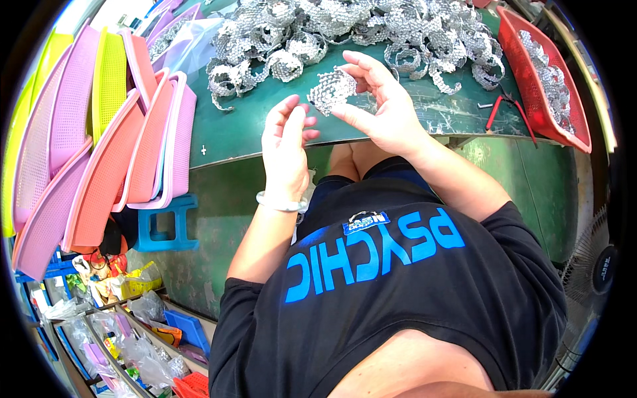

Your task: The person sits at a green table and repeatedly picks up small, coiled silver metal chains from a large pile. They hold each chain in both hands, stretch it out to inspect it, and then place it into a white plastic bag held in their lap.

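Note:
A curled silver mesh-like metal strip (pixel 330 91) is held up above the front edge of the green table. My right hand (pixel 391 109) grips it from the right, with the thumb below and the fingers curved behind. My left hand (pixel 286 142) is raised close by on the left, its fingers slightly bent and apart, holding nothing that I can see. A narrow gap seems to separate its fingertips from the strip. Beyond both hands lies a large heap of similar curled silver strips (pixel 292 40).
Stacked pink, purple and yellow-green plastic baskets (pixel 99 159) rise at the left, beside a blue stool (pixel 169 225). Red-handled pliers (pixel 507 109) rest at the table's right, near a red basket (pixel 531 73) holding more strips. A fan (pixel 590 265) stands at the far right.

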{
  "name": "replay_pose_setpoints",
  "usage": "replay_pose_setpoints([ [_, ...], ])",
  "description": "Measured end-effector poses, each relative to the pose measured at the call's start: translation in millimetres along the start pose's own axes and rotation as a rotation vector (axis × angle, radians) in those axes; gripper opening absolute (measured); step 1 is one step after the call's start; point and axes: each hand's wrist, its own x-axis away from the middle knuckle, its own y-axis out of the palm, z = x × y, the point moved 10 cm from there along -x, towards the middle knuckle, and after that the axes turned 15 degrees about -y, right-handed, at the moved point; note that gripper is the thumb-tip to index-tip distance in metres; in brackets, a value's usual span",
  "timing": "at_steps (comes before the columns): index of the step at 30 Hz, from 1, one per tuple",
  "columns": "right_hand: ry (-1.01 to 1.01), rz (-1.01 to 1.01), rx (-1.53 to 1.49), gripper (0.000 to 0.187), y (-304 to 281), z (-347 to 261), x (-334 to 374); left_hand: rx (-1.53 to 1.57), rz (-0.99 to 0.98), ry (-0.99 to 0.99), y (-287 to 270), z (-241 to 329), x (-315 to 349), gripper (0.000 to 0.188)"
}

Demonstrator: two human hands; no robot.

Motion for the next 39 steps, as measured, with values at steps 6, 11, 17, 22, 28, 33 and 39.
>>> replay_pose_setpoints([
  [6, -0.136, 0.037, 0.204, 0.071, -6.2, -18.4, -4.2, -0.261, -0.003, 0.338, 22.9, 31.8, 35.6, 0.019],
  [11, -0.179, 0.095, 0.235, 0.069, -10.2, -21.6, -4.3, -0.292, -0.059, 0.275, 33.8, 23.7, 33.2, 0.022],
  [17, -0.243, 0.094, 0.327, 0.066, -11.7, -31.1, -5.4, -0.27, -0.071, 0.258, 35.5, 21.2, 31.9, 0.025],
  [22, -0.255, 0.075, 0.342, 0.065, -9.5, -33.6, -6.8, -0.255, -0.064, 0.272, 33.0, 20.6, 30.1, 0.025],
  [28, -0.246, 0.058, 0.335, 0.064, -7.3, -34.2, -5.9, -0.232, -0.036, 0.274, 24.9, 22.4, 25.0, 0.025],
  [33, -0.245, 0.045, 0.321, 0.062, -5.7, -36.1, -5.2, -0.199, -0.023, 0.261, 22.7, 24.9, 23.3, 0.025],
  [39, -0.233, 0.034, 0.297, 0.059, -4.3, -36.5, -2.7, -0.183, -0.012, 0.259, 18.9, 25.1, 22.7, 0.025],
])
